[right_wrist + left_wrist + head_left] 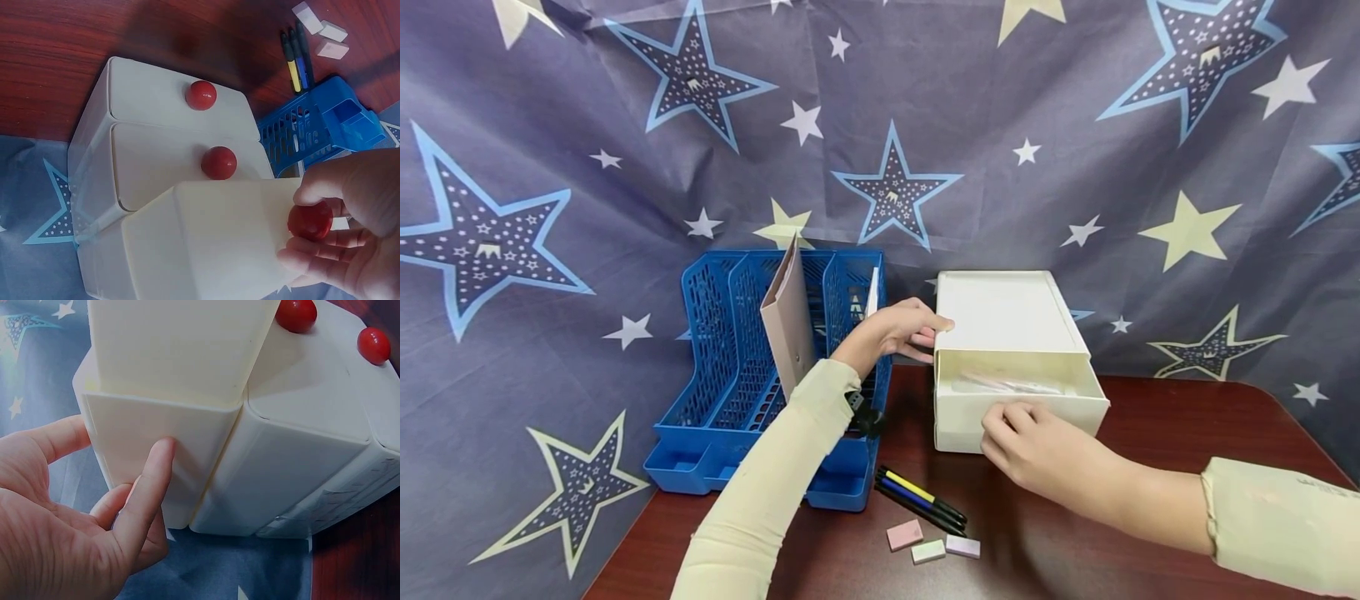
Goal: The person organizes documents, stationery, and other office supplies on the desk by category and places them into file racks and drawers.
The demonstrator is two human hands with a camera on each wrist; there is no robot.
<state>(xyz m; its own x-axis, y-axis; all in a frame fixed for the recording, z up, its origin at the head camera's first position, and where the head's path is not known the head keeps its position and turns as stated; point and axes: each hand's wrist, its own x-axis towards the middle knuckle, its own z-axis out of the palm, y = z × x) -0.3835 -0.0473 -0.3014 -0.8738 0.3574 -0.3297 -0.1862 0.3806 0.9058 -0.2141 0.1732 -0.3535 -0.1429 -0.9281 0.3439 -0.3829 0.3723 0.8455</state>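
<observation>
White cabinet (1007, 312), top drawer (961, 417) extended; right hand (1045, 450), fingers pinching red knob (310, 220); left hand (906, 327), fingers unclenched, touches cabinet's side.

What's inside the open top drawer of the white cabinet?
Inside the drawer lies something flat, seemingly in clear wrapping; I can't identify it. The front panel hides the floor just behind it, and the cabinet's top covers the rear.

Blue rack (747, 342) is holding pinkish folder (789, 329); pens (913, 497), erasers (928, 551) are lying on table (1195, 429); starry cloth (955, 92) hanging behind.
</observation>
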